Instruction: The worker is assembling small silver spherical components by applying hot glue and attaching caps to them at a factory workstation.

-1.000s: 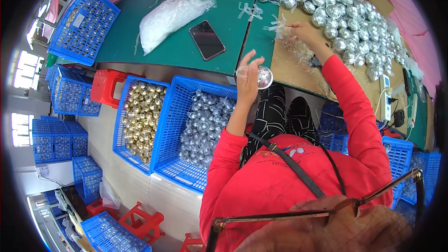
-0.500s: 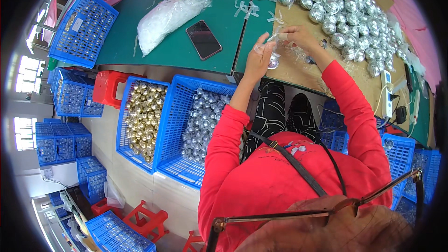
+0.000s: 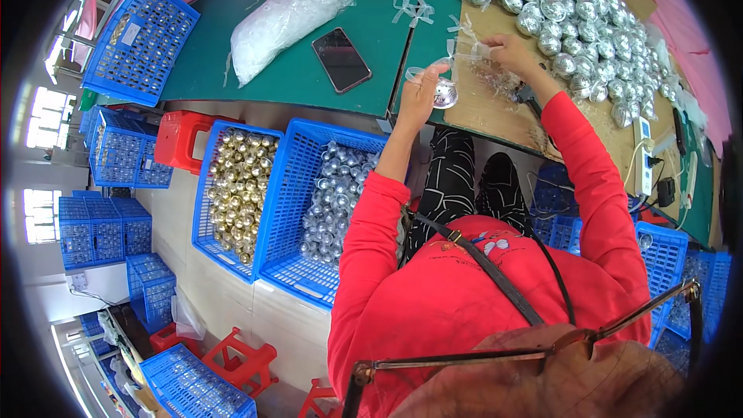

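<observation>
At the table's front edge, a shiny silver ball ornament [image 3: 446, 95] hangs or rests beside the fingers of my left hand [image 3: 419, 94]. A pale translucent ribbon [image 3: 453, 62] rises from the ball, and my left thumb and fingers are closed on it, with a loop showing beside them. To the right, over the brown board, my right hand [image 3: 511, 54] pinches the other end of the ribbon, which is stretched between the hands. Clear scraps lie on the board under my right hand, with a dark object near my wrist. More tied ribbons [image 3: 413, 11] lie on the green table beyond.
A heap of silver balls [image 3: 565, 15] covers the far right of the board [image 3: 495, 108]. A phone [image 3: 341, 59] and a bag of white material [image 3: 279, 31] lie left. Blue crates of gold balls [image 3: 241, 186] and silver balls [image 3: 337, 193] stand below. A power strip [image 3: 642, 159] sits right.
My hands have moved apart: the right went outward with the ribbon end, the left slightly left. The ribbon is now drawn out between them, and the silver ball shows more fully.
</observation>
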Motion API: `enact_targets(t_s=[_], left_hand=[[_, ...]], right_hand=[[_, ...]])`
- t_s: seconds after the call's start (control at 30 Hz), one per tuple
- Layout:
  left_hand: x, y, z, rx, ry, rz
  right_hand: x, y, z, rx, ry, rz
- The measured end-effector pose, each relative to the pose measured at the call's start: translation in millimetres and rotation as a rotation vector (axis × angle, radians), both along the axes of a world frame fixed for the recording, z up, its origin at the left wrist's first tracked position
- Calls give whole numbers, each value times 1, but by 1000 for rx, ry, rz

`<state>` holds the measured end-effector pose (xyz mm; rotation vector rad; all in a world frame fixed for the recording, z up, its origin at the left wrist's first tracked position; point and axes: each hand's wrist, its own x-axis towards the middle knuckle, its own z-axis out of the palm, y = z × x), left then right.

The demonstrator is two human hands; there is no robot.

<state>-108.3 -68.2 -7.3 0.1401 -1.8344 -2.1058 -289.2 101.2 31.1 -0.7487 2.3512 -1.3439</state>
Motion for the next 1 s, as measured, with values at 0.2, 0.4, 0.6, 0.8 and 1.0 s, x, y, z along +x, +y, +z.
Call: enact_targets(t_s=[0.2,0.4,0.6,0.8,1.0], left_hand=[[10,1,2,-39,38,83],[22,-2,11,-11,-22,10],[28,0,9,39,-9,-6],[9,-1,7,99,-193,-35],[1,-17,10,-93,-281,-49]], right_hand=[[0,1,14,168,186,-16],[9,-1,17,-175,161,-68],[27,-1,27,-285,-317,7],[36,2,18,-565,-488,-52],[49,14,26,-718,-575,-75]])
